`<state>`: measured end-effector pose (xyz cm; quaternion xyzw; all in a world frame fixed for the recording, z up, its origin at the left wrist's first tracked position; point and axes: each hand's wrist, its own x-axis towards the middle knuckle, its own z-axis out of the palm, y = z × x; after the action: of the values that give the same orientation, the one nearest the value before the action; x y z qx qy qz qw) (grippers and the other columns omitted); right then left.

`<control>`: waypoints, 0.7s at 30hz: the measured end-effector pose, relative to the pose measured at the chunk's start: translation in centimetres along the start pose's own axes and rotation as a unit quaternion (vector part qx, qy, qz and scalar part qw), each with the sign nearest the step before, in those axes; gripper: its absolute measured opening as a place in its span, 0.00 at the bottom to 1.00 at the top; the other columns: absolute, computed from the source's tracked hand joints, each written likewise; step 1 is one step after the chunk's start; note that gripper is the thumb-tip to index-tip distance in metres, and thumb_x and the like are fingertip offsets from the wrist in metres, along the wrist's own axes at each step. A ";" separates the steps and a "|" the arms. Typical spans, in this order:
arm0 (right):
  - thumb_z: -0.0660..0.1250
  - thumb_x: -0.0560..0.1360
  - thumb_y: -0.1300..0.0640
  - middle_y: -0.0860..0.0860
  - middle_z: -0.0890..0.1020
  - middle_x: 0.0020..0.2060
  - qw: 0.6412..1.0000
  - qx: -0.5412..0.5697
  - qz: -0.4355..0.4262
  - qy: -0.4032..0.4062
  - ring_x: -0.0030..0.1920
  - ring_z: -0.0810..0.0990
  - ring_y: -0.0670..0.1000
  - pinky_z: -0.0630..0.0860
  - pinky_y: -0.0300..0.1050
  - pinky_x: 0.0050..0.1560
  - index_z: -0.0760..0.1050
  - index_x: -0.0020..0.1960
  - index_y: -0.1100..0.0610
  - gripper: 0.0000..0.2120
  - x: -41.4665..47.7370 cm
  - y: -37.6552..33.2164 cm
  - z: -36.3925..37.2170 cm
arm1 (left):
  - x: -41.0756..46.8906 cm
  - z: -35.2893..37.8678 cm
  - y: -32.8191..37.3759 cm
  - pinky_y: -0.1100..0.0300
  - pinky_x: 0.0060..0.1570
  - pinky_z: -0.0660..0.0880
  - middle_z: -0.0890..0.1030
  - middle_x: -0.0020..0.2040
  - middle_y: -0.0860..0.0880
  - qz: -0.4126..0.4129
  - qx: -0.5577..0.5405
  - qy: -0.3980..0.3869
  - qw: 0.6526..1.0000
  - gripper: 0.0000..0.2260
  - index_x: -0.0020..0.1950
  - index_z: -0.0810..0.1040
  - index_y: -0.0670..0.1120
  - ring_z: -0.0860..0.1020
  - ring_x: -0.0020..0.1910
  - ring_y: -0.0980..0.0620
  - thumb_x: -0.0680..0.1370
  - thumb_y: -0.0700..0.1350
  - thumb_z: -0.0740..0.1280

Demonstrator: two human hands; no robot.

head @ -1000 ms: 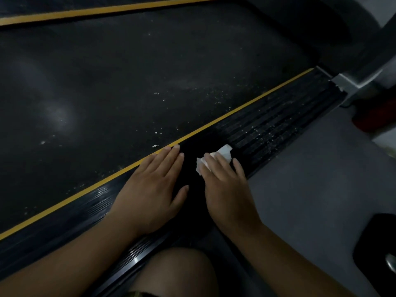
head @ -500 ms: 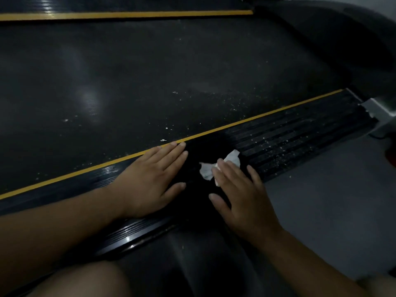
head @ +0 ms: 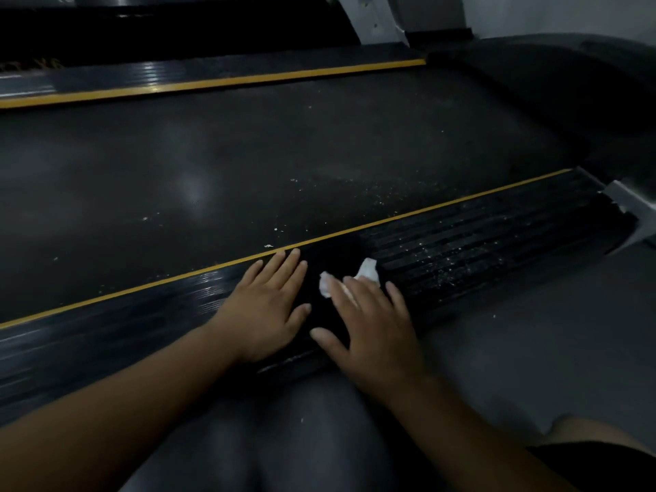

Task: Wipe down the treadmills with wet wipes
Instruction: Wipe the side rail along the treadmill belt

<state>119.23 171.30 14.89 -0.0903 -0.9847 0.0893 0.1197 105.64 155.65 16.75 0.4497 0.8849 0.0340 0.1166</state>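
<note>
A black treadmill lies across the view, its wide belt (head: 248, 165) bordered by a yellow line. The near ribbed side rail (head: 479, 239) carries white specks to the right of my hands. My right hand (head: 372, 321) presses flat on a crumpled white wet wipe (head: 367, 271) on that rail, fingers spread, the wipe showing past the fingertips. My left hand (head: 266, 307) rests flat and empty on the rail just to the left, fingertips at the yellow line.
Grey floor (head: 532, 349) runs along the near side of the rail. The dark motor cover (head: 568, 94) rises at the right end, with a grey upright base (head: 632, 207) beside it. The far rail (head: 213, 76) lies beyond the belt. My knee (head: 596, 445) shows at bottom right.
The view has tilted up and back, showing more of the belt and far rail. Both hands stay on the near rail; the right hand's fingers have spread over the wipe.
</note>
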 end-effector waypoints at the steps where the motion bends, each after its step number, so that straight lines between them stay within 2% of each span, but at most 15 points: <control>1: 0.55 0.77 0.33 0.53 0.74 0.70 1.000 0.001 -0.007 -0.005 0.73 0.70 0.55 0.64 0.63 0.73 0.67 0.75 0.50 0.33 -0.3 -0.4 0.3 | -0.1 0.3 0.3 0.54 0.78 0.36 0.38 0.81 0.51 -0.009 -0.015 0.012 1.000 0.42 0.83 0.43 0.49 0.36 0.80 0.53 0.71 0.66 0.32; 5: 0.56 0.78 0.34 0.53 0.72 0.73 1.000 0.007 -0.008 -0.008 0.76 0.67 0.54 0.59 0.57 0.76 0.70 0.73 0.53 0.32 -1.6 0.1 0.7 | -0.5 1.0 0.9 0.55 0.78 0.37 0.41 0.82 0.52 -0.031 -0.015 0.051 0.998 0.39 0.83 0.47 0.49 0.38 0.80 0.55 0.74 0.64 0.34; 9: 0.58 0.79 0.38 0.54 0.71 0.73 0.999 0.036 -0.029 -0.002 0.75 0.68 0.53 0.66 0.59 0.74 0.72 0.71 0.58 0.30 -1.5 0.9 0.7 | -0.4 0.8 1.4 0.54 0.78 0.37 0.39 0.81 0.54 -0.037 -0.012 0.056 0.998 0.38 0.83 0.45 0.50 0.37 0.79 0.56 0.75 0.64 0.34; 11: 0.58 0.79 0.38 0.56 0.69 0.74 0.998 0.064 -0.010 0.008 0.75 0.67 0.53 0.64 0.58 0.75 0.73 0.69 0.59 0.29 -1.5 1.1 0.8 | -0.3 0.7 1.4 0.55 0.78 0.36 0.38 0.80 0.54 -0.039 -0.014 0.055 0.998 0.38 0.83 0.43 0.51 0.36 0.79 0.57 0.74 0.64 0.34; 15: 0.58 0.79 0.37 0.57 0.72 0.73 0.999 0.007 0.017 0.047 0.74 0.70 0.54 0.60 0.59 0.75 0.75 0.68 0.59 0.29 -1.8 2.5 0.6 | 0.5 0.7 1.9 0.55 0.77 0.36 0.40 0.82 0.52 -0.029 -0.021 0.062 0.997 0.38 0.83 0.45 0.49 0.36 0.79 0.56 0.75 0.64 0.34; 17: 0.56 0.79 0.36 0.56 0.72 0.73 0.998 -0.010 0.041 0.047 0.76 0.67 0.56 0.57 0.60 0.76 0.74 0.69 0.57 0.30 -1.4 3.4 0.4 | 1.2 0.7 2.3 0.54 0.78 0.36 0.40 0.82 0.51 -0.019 -0.014 0.060 0.998 0.39 0.83 0.44 0.48 0.36 0.79 0.56 0.75 0.64 0.34; 19: 0.56 0.78 0.36 0.55 0.71 0.74 0.997 0.011 0.061 0.040 0.77 0.64 0.56 0.55 0.61 0.77 0.73 0.71 0.56 0.31 -1.2 3.2 0.3 | 1.8 0.6 2.7 0.54 0.78 0.36 0.40 0.82 0.51 -0.010 -0.006 0.056 0.998 0.39 0.83 0.43 0.48 0.36 0.79 0.56 0.74 0.64 0.33; 21: 0.58 0.77 0.36 0.54 0.72 0.74 0.998 0.036 0.032 0.044 0.77 0.65 0.54 0.56 0.60 0.76 0.71 0.71 0.56 0.31 -2.2 2.6 0.6 | 2.2 0.6 2.9 0.55 0.77 0.35 0.39 0.82 0.51 -0.006 -0.003 0.055 0.998 0.39 0.83 0.43 0.48 0.36 0.79 0.56 0.74 0.65 0.33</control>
<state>121.57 173.30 13.29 -0.1216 -0.9712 0.1243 0.1629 106.85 159.12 16.27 0.4411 0.8926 0.0608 0.0699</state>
